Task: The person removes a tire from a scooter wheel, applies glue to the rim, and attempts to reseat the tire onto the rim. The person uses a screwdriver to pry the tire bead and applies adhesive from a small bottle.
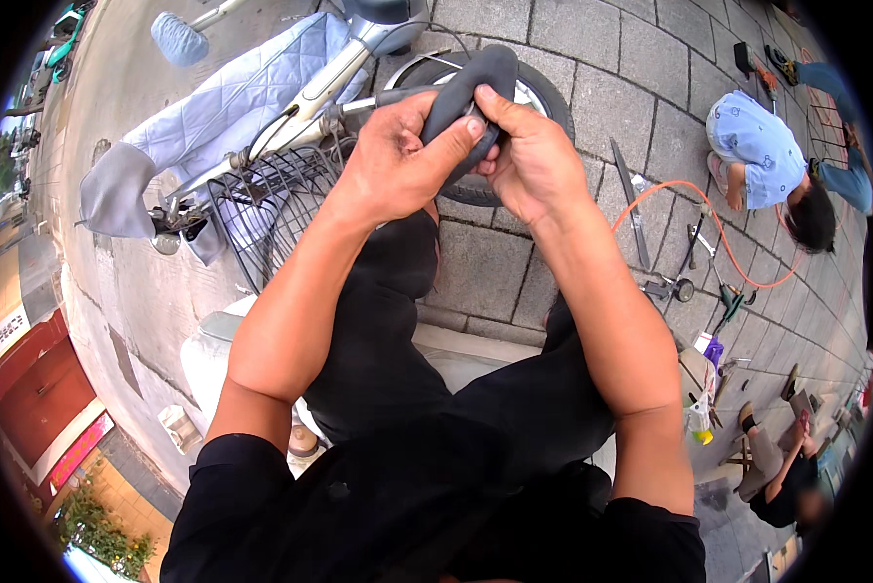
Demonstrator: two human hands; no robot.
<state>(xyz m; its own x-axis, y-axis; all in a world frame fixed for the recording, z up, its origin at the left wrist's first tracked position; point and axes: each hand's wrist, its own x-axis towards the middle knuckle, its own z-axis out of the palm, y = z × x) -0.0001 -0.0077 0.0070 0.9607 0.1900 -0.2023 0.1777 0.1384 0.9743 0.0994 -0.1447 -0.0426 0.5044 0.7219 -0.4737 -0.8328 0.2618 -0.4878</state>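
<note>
Left hand and right hand both grasping the black tube, thumbs pressed on its near side, fingers wrapped behind. Tube is bent over between them, held up in front of the wheel, above the pavement. Can't tell whether tube and wheel touch

Risks as I see them:
- Thumb slip: tube looks like smooth rubber and bent rubber probably wants to spring straight. If one thumb loses pressure, it could flick out of that side
- Over-bend: squeezing hard at the fold could crease or strain the rubber, worse if there's a weak spot there. Surface under the thumbs is hidden, so can't say
- Dirt: fingers look smudged. Grit between skin and rubber could foul the face being pressed
- Snag: wheel sits right behind the tube, so a sudden release could knock a hand on the rim or catch the rubber
- Bike: wheel and basket close to the legs; a knee bump could shift it
- Ground clutter: flat bar and orange hose lie off to the right. Dropped tube could land on the bar; a foot could catch the hose
</note>
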